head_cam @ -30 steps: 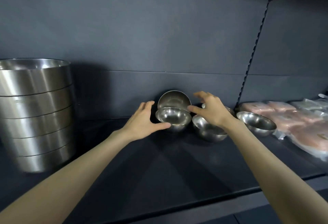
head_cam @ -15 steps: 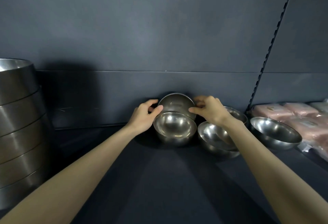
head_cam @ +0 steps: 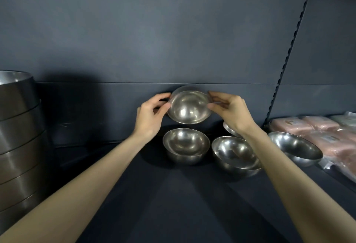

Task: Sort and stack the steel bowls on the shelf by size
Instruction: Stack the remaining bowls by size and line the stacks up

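Note:
I hold a small steel bowl (head_cam: 189, 107) in the air near the shelf's back wall, tilted so its inside faces me. My left hand (head_cam: 151, 116) pinches its left rim and my right hand (head_cam: 230, 112) pinches its right rim. Right below it a similar steel bowl (head_cam: 185, 145) stands upright on the dark shelf (head_cam: 173, 204). To its right sits a tilted bowl (head_cam: 236, 155), and behind my right wrist part of another bowl (head_cam: 229, 130) shows. A wider, shallower bowl (head_cam: 295, 147) stands further right.
A tall stack of large steel basins (head_cam: 17, 138) fills the left end of the shelf. Pink vacuum-packed packages (head_cam: 316, 133) lie at the right end. A slotted upright rail (head_cam: 285, 63) runs up the back wall on the right.
The bowl that leaned against the back wall has been taken by both hands and lifted clear above the front bowl. The camera has moved closer.

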{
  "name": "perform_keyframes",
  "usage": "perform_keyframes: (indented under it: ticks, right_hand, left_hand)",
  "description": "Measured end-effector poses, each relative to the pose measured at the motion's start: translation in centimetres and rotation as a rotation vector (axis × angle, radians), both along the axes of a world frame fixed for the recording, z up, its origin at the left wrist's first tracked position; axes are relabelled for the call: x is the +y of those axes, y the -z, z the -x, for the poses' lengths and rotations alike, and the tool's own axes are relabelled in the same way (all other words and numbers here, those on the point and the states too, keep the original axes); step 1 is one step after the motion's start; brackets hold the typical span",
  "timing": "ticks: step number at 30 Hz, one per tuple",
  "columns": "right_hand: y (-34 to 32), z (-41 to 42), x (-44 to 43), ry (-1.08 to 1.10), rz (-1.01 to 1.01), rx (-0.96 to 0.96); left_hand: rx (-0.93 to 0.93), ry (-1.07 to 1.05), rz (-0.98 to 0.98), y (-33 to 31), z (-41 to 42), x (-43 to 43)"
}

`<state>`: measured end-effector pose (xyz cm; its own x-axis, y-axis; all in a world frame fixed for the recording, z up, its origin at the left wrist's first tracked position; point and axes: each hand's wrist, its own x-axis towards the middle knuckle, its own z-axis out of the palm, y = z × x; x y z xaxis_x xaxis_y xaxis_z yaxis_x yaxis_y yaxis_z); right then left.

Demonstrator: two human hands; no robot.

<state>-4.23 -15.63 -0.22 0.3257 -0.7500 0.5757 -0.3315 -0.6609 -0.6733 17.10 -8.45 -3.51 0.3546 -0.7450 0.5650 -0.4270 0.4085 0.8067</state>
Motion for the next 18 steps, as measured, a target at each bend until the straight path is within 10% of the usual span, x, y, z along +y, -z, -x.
perform_keyframes:
  ticks: [8,18]
  right_hand:
    - [-0.3,1.4,3.2,-0.14,-0.077,-0.231]
    - [2.4,1.9,4.3,-0.224,-0.261,-0.186]
  left_hand:
    - [-0.003,0.056,0.138,-0.6,0.3,3.5]
    - [-0.014,0.368,-0.137,1.2,-0.5,6.8]
